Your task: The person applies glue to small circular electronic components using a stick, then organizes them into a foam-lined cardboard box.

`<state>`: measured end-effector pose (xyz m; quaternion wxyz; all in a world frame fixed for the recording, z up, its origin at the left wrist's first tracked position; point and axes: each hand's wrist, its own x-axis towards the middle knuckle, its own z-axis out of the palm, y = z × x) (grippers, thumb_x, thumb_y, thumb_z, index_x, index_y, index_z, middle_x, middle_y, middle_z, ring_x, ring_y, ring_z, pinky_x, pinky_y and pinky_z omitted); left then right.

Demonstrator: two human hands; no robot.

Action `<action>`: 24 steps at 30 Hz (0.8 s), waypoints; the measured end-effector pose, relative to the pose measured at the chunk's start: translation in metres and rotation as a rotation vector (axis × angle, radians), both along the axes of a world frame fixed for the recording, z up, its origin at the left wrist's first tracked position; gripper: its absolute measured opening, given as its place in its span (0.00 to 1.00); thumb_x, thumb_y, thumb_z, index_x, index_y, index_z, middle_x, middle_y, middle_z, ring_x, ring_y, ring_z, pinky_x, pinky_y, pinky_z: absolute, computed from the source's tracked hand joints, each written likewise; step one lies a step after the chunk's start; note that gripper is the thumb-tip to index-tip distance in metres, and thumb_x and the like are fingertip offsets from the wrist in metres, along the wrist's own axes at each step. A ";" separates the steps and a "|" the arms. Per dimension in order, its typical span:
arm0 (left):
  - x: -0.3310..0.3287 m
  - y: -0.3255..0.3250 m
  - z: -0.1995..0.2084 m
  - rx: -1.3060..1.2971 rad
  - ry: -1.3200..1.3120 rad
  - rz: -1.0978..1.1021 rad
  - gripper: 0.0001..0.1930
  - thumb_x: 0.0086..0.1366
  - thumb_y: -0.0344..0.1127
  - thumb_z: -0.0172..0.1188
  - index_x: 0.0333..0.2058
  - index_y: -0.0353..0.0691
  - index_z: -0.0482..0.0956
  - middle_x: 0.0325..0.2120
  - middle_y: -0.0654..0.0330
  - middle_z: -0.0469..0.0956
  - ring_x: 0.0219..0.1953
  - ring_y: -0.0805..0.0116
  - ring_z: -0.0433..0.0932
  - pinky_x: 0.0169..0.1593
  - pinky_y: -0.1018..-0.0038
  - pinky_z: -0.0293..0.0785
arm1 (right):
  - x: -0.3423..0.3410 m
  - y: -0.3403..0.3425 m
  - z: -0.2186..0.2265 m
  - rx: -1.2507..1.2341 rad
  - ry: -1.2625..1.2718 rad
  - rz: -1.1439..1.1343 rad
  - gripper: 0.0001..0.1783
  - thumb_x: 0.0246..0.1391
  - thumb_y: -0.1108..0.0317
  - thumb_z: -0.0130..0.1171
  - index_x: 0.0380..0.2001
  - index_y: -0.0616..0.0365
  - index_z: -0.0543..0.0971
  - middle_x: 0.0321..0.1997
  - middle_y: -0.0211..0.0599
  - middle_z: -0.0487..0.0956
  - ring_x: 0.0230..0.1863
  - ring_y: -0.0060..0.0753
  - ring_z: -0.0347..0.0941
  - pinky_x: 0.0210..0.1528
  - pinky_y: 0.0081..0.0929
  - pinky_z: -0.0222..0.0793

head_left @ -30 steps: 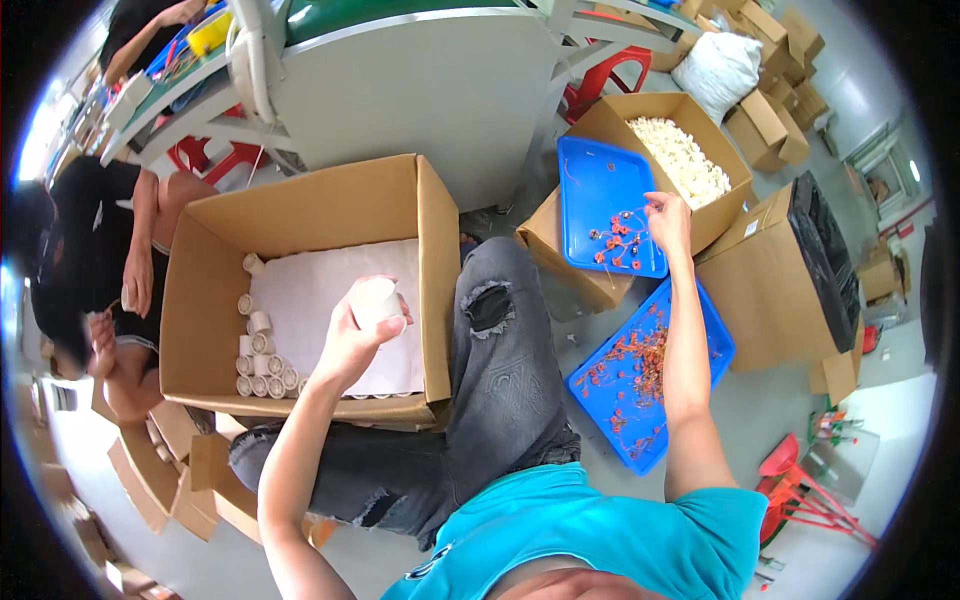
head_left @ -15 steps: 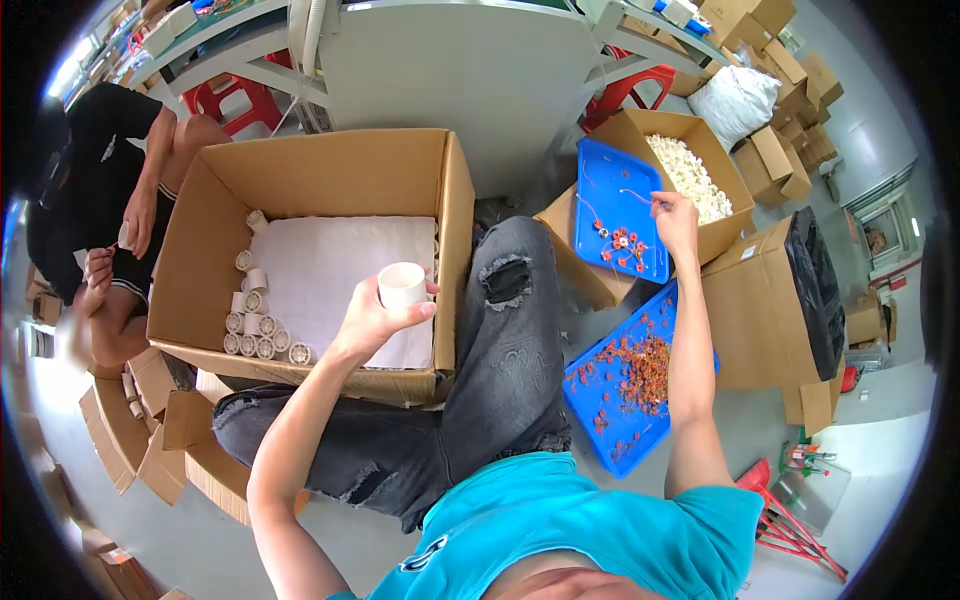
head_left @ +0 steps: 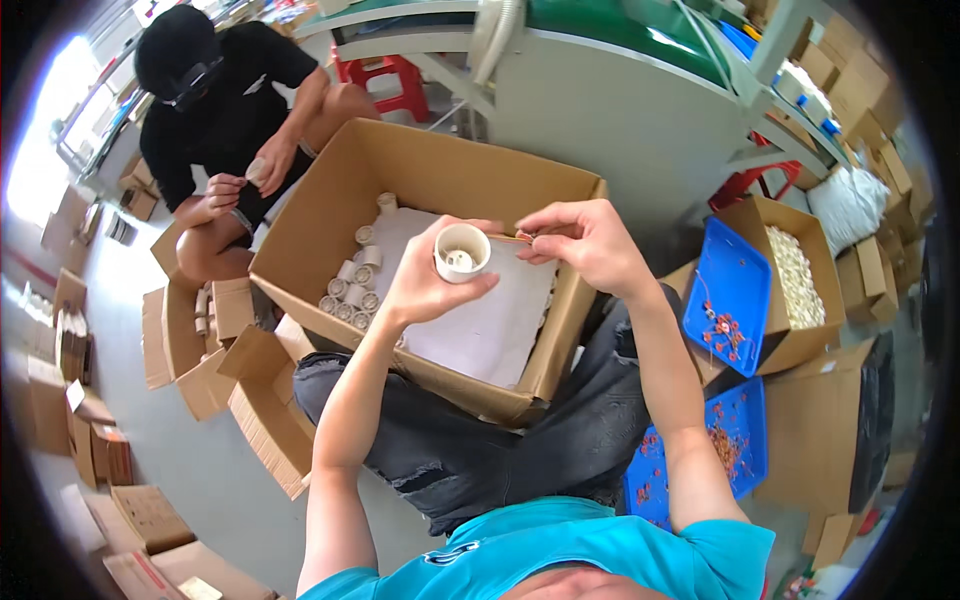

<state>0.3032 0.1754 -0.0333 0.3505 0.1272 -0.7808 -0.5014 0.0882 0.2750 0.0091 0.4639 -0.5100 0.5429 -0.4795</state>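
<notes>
Over a large cardboard box [head_left: 470,180], my left hand [head_left: 415,285] is closed round a white plastic cup [head_left: 462,262], whose open mouth faces up and shows small openings at the bottom. Just to the right, my right hand [head_left: 595,245] pinches a small wired piece with thin reddish wires [head_left: 517,238]. The wire end comes close to the cup's rim; whether it touches is too small to tell. Inside the box, several white cups [head_left: 352,292] lie along the left side, beside a white sheet [head_left: 450,325] that covers much of what is below.
To the right, a blue tray [head_left: 728,265] with red wired pieces rests by a carton of small white parts [head_left: 800,285]. A lower blue tray [head_left: 755,405] holds more red pieces. At the left sits another person [head_left: 230,110], also handling a white cup. Open cartons [head_left: 270,400] stand on the floor.
My right hand has come from the upper blue tray to beside the cup, bringing a wired piece. The cup now tilts more toward me. The view has swung left.
</notes>
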 end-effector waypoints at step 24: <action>-0.006 -0.028 -0.039 -0.527 0.008 0.655 0.31 0.45 0.24 0.75 0.48 0.37 0.71 0.44 0.54 0.73 0.44 0.58 0.76 0.48 0.67 0.74 | 0.057 -0.026 -0.056 -0.975 0.620 -0.580 0.16 0.47 0.85 0.64 0.42 0.63 0.81 0.42 0.41 0.77 0.35 0.35 0.79 0.34 0.27 0.77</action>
